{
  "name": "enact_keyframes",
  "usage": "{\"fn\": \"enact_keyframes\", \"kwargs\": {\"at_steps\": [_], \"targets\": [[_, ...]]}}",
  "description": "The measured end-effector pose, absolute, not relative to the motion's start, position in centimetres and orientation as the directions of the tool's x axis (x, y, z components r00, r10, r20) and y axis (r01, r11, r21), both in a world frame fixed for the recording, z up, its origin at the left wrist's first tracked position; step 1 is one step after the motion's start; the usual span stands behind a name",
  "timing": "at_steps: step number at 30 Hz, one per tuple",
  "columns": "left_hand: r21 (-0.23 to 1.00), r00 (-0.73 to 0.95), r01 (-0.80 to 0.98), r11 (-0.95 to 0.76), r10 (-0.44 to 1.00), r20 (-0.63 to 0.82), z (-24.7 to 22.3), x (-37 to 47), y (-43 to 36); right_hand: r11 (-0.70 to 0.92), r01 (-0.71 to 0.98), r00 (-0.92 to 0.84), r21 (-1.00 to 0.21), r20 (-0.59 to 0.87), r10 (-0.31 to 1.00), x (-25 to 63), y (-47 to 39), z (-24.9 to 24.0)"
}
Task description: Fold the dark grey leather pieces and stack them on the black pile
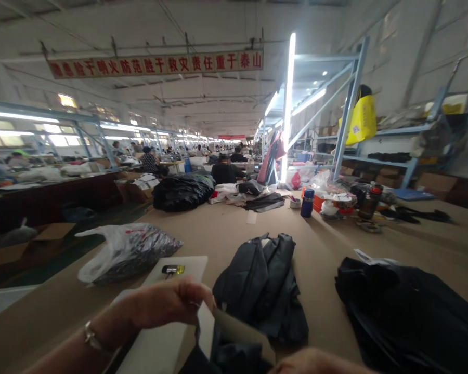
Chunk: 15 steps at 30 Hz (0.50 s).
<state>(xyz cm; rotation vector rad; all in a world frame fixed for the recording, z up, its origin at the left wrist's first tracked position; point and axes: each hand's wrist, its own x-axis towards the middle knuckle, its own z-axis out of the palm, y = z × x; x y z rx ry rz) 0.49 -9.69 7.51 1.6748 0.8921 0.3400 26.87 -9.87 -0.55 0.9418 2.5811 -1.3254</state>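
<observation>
Low in the view, my left hand [175, 301], with a bracelet on its wrist, pinches the upper edge of a dark fabric piece [234, 356]. A white flap [206, 327] and a brownish panel [245, 332] show on that piece; whether they are card or lining I cannot make out. My right hand [310, 361] is partly cut off by the bottom edge, its fingers closed at the piece's right corner. Just beyond lies a crumpled dark garment [263, 285]. Under my left arm is a pale board [156, 343] bearing a small black-and-yellow tool [173, 269].
A filled clear plastic bag [130, 252] sits left on the brown table [203, 228]. Black fabric [409, 311] lies right. Farther back are a black bundle [184, 191], a blue cup [307, 202] and a dark bottle [370, 201]. People work at distant tables.
</observation>
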Motion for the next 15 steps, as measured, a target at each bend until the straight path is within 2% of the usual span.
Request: {"fn": "enact_keyframes", "kwargs": {"at_steps": [2,4,6,7,8,9,11,12,13,15], "targets": [[0.778,0.707,0.549,-0.306,0.667,-0.237,7.8,0.8,-9.9,0.538,0.644,-0.765,-0.544,-0.454,0.457,27.5,-10.5,0.4],[0.639,0.766,0.569,-0.517,0.617,-0.182,7.7,1.3,-10.1,0.670,0.658,-0.733,-0.344,-0.498,0.464,28.7,-10.8,3.2],[0.580,0.787,0.552,-0.599,0.605,-0.124,7.6,1.7,-10.0,0.815,0.567,-0.750,-0.121,-0.484,0.451,30.0,-10.1,7.3],[0.563,0.770,0.561,-0.606,0.632,-0.087,7.7,1.8,-9.8,0.825,0.551,-0.783,-0.126,-0.419,0.459,30.6,-9.4,9.4],[0.557,0.738,0.578,-0.596,0.673,-0.045,7.8,1.7,-9.6,0.828,0.512,-0.831,-0.229,-0.376,0.410,31.1,-8.7,11.2],[0.569,0.699,0.587,-0.576,0.715,0.002,8.0,1.6,-9.4,0.796,0.458,-0.882,-0.397,-0.313,0.352,31.5,-7.9,12.6],[0.684,0.643,0.520,-0.511,0.762,0.080,8.3,1.5,-8.9,0.627,0.260,-0.959,-0.734,-0.118,0.259,31.9,-6.6,13.6],[0.771,0.623,0.442,-0.458,0.775,0.104,8.4,1.6,-8.7,0.537,0.162,-0.969,-0.828,-0.029,0.246,31.7,-6.1,13.2],[0.844,0.612,0.353,-0.404,0.782,0.118,8.3,1.8,-8.6,0.498,0.112,-0.965,-0.860,0.025,0.261,31.3,-5.7,12.4],[0.910,0.586,0.246,-0.334,0.799,0.135,8.0,2.6,-8.3,0.573,0.170,-0.940,-0.802,0.042,0.338,29.9,-5.3,10.2]]}}
